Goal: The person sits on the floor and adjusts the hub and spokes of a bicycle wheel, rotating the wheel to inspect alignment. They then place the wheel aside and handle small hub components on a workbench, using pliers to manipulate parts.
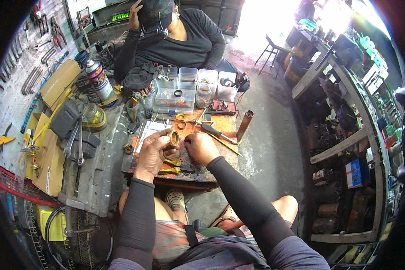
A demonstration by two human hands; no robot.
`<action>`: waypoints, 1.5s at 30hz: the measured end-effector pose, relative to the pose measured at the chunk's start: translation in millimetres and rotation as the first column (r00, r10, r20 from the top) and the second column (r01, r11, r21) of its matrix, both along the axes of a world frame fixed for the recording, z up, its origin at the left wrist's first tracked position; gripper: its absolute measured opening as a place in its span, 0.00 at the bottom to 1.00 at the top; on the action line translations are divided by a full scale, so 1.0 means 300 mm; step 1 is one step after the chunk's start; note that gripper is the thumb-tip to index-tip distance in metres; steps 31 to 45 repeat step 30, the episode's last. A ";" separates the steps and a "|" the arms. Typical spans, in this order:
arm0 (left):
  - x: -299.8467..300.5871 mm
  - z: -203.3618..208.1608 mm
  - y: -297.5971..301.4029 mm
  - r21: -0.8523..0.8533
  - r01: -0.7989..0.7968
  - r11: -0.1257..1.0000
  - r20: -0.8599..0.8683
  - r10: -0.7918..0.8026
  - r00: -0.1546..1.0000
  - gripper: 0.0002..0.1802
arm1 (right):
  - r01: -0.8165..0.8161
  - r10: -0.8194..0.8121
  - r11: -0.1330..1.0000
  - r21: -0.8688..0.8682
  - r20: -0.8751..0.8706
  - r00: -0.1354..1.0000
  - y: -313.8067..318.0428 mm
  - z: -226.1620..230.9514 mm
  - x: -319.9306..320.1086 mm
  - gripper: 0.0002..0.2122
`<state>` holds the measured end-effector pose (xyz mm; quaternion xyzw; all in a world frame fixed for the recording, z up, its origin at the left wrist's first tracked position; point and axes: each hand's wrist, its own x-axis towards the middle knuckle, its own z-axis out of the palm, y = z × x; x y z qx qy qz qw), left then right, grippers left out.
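Observation:
My left hand (pixel 152 154) pinches a brass-coloured ring (pixel 174 139) upright between thumb and fingers, its opening turned to the right. Close beside it, over the small worktable (pixel 227 157), is my right hand (pixel 202 148). Its fingers are closed together, and whatever they may hold is hidden. Yellow-handled pliers (pixel 170 167) lie just below both hands. Beyond them is another brass-coloured ring (pixel 181 126). A dark-handled tool with a metal tip (pixel 217 132) and a yellow pencil-like stick (pixel 227 146) lie to the right of my right hand.
Clear plastic boxes (pixel 168 100) of small parts line the table's far side, beside a red meter (pixel 221 107). A rusty pipe (pixel 245 126) stands at the right edge. Wrenches (pixel 80 146) and a spray can (pixel 99 80) sit left. A person in black (pixel 189 42) sits opposite.

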<state>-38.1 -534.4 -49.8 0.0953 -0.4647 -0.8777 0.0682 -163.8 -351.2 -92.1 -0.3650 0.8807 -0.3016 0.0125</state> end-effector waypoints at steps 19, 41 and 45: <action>-0.003 0.008 -0.001 -0.008 0.005 1.000 0.031 -0.004 1.000 0.25 | 0.379 -0.332 0.898 -0.224 0.218 0.918 0.208 0.078 -0.031 0.12; -0.027 -0.006 0.043 0.020 0.035 0.999 0.009 -0.035 0.999 0.26 | 0.546 -0.337 0.682 -0.487 0.453 0.825 0.353 0.053 -0.006 0.06; -0.027 -0.006 0.043 0.020 0.035 0.999 0.009 -0.035 0.999 0.26 | 0.546 -0.337 0.682 -0.487 0.453 0.825 0.353 0.053 -0.006 0.06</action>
